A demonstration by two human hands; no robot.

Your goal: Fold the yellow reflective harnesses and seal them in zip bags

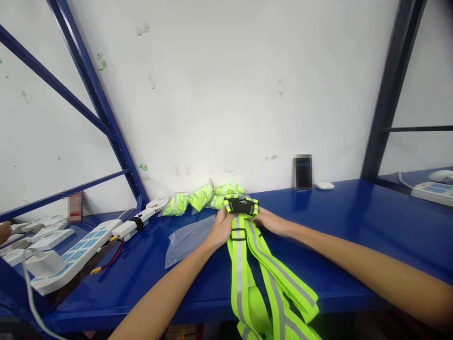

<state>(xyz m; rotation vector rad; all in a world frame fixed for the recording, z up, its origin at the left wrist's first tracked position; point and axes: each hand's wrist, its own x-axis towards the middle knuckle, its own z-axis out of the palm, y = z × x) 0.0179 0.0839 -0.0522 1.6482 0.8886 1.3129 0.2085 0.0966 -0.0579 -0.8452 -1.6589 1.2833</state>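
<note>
Between my two hands is a neon yellow-green reflective strap vest (238,278) with grey stripes, its black buckle (241,206) uppermost. My left hand (222,227) is closed round the strap at the buckle's left side, near a black slide adjuster (238,234). On the other side, my right hand (271,222) grips the strap just below the buckle; its fingertips are partly hidden behind the webbing. Loose straps hang down over the front edge of the blue table. Just beyond my hands lie several bagged vests (193,199) of the same colour. Left of my left hand lies a flat clear plastic bag (189,240).
On the left of the blue tabletop (339,226) are a power strip (79,255), a white battery-like pack (132,226) with red and black leads, and a small fan (157,204). A black box-like object (303,172) and a white case (324,186) stand by the wall. Blue frame posts flank the table.
</note>
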